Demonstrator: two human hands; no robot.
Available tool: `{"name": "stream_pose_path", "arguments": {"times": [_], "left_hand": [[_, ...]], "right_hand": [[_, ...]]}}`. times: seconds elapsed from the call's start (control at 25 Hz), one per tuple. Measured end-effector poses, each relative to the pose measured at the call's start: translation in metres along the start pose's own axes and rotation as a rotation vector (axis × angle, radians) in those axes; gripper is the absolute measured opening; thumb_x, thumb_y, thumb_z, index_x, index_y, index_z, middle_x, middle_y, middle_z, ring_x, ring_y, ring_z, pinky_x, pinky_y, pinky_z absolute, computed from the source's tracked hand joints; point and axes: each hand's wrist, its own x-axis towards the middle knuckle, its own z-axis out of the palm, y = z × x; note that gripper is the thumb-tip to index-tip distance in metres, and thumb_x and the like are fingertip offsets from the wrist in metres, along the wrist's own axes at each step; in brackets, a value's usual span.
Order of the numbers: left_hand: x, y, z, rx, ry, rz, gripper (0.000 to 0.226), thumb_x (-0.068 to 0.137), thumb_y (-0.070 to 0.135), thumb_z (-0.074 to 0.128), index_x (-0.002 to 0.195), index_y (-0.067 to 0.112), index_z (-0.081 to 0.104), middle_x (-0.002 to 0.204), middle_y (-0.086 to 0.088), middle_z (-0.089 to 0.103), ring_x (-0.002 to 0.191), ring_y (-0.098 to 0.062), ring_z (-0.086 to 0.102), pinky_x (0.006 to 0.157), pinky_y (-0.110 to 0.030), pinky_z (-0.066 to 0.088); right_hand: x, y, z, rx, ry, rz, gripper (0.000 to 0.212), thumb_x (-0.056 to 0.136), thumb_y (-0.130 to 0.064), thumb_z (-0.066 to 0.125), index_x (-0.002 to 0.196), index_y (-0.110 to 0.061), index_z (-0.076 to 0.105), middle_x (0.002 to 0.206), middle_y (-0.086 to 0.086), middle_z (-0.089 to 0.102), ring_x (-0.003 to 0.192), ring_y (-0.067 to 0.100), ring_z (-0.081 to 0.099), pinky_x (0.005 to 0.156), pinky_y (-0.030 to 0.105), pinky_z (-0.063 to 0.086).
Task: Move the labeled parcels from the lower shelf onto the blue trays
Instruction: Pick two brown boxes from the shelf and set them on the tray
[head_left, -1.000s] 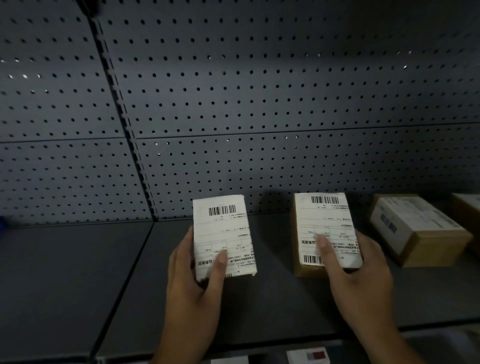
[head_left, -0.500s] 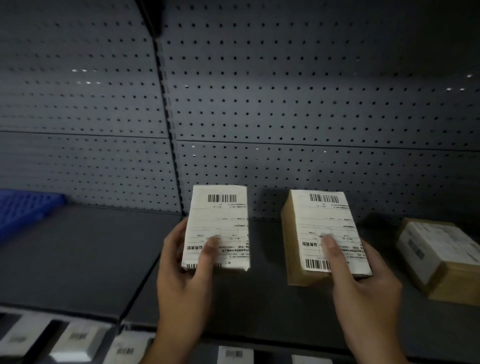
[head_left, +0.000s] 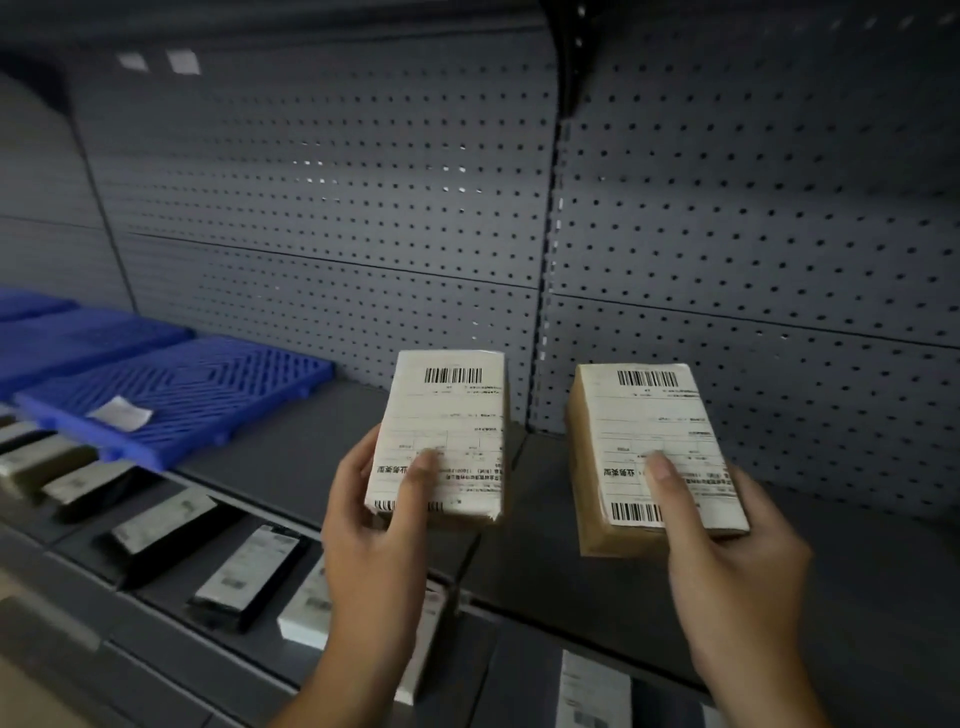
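My left hand (head_left: 371, 525) grips a white labeled parcel (head_left: 447, 415) with its barcode label facing me, held above the grey shelf. My right hand (head_left: 727, 561) grips a brown cardboard parcel (head_left: 649, 431) with a white label, thumb pressed on the label. Both parcels are lifted side by side. Blue slatted trays (head_left: 208, 384) lie on the same shelf to the left, the nearest one carrying a small white slip (head_left: 120, 413). Several labeled parcels (head_left: 249, 577) lie in a row on the lower shelf below my hands.
A grey pegboard back wall (head_left: 363, 208) rises behind the shelf, split by a vertical upright (head_left: 550, 260). The grey shelf surface (head_left: 291, 457) stretches between the blue tray and my hands. More blue trays (head_left: 62, 338) sit farther left.
The view has swung left: the blue trays and the lower-shelf parcels have come into sight, and the brown boxes on the right are gone. Both hands still hold their parcels.
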Motion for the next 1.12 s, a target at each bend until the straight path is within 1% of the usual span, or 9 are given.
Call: {"name": "stream_pose_path", "arguments": {"times": [0.12,0.36,0.44,0.56,0.64,0.72,0.8,0.96,1.12], "left_hand": [[0.033,0.019,-0.045,0.024,0.040,0.065,0.051,0.071,0.061,0.071,0.117,0.039,0.067,0.111,0.017,0.076,0.101,0.000,0.072,0.072,-0.009,0.054],[0.122,0.054,-0.170,0.063,0.128,0.101,0.046,0.077,0.063,0.073,0.118,0.043,0.066,0.113,0.016,0.076,0.102,-0.003,0.072,0.077,-0.019,0.057],[0.148,0.063,-0.206,0.071,0.158,0.120,0.042,0.079,0.062,0.072,0.117,0.044,0.066,0.113,0.017,0.075,0.103,-0.001,0.071,0.075,-0.014,0.056],[0.181,0.072,-0.249,0.068,0.207,0.145,0.047,0.073,0.061,0.070,0.116,0.042,0.067,0.110,0.019,0.076,0.100,0.000,0.072,0.071,-0.008,0.053],[0.202,0.075,-0.272,0.078,0.227,0.142,0.044,0.073,0.063,0.073,0.113,0.047,0.067,0.111,0.017,0.076,0.100,-0.003,0.073,0.074,-0.013,0.056],[0.224,0.070,-0.296,0.073,0.251,0.137,0.039,0.074,0.064,0.075,0.110,0.052,0.066,0.112,0.015,0.076,0.100,-0.006,0.074,0.076,-0.025,0.062],[0.250,0.060,-0.317,0.045,0.301,0.103,0.043,0.068,0.067,0.076,0.108,0.053,0.068,0.110,0.015,0.077,0.098,-0.007,0.075,0.077,-0.032,0.063],[0.310,0.049,-0.348,0.060,0.311,0.116,0.054,0.064,0.072,0.077,0.113,0.049,0.068,0.110,0.013,0.077,0.096,-0.007,0.075,0.067,-0.017,0.059],[0.367,0.044,-0.367,0.090,0.317,0.137,0.057,0.068,0.064,0.071,0.119,0.040,0.068,0.111,0.012,0.077,0.095,-0.003,0.074,0.067,-0.009,0.055]], "right_hand": [[-0.018,-0.013,0.056,0.056,-0.027,-0.028,0.037,0.075,-0.061,0.079,0.102,-0.036,0.078,0.097,-0.014,0.081,0.087,0.001,0.077,0.064,0.011,0.057],[-0.069,-0.033,0.215,0.182,-0.059,-0.045,0.042,0.074,-0.064,0.080,0.103,-0.034,0.078,0.096,-0.015,0.081,0.085,0.003,0.078,0.064,0.015,0.059],[-0.089,-0.038,0.266,0.212,-0.075,-0.046,0.041,0.073,-0.066,0.079,0.101,-0.036,0.077,0.096,-0.017,0.080,0.084,0.001,0.077,0.062,0.014,0.059],[-0.114,-0.043,0.336,0.239,-0.142,-0.014,0.038,0.073,-0.066,0.078,0.100,-0.040,0.077,0.096,-0.021,0.079,0.083,-0.001,0.077,0.060,0.013,0.058],[-0.126,-0.043,0.373,0.228,-0.191,-0.001,0.040,0.072,-0.069,0.076,0.101,-0.042,0.075,0.096,-0.023,0.079,0.082,-0.002,0.076,0.058,0.012,0.057],[-0.131,-0.036,0.406,0.226,-0.225,0.022,0.042,0.070,-0.072,0.076,0.101,-0.044,0.075,0.096,-0.023,0.079,0.082,-0.001,0.077,0.058,0.014,0.058],[-0.130,-0.024,0.438,0.224,-0.244,0.036,0.045,0.068,-0.071,0.078,0.103,-0.043,0.076,0.096,-0.020,0.079,0.081,0.001,0.077,0.058,0.018,0.059],[-0.117,0.003,0.503,0.246,-0.239,0.095,0.056,0.058,-0.078,0.080,0.101,-0.044,0.077,0.092,-0.018,0.080,0.080,0.003,0.078,0.059,0.019,0.059],[-0.105,0.018,0.566,0.220,-0.320,0.133,0.045,0.058,-0.075,0.077,0.093,-0.048,0.076,0.090,-0.020,0.079,0.078,0.000,0.077,0.056,0.013,0.056]]}}
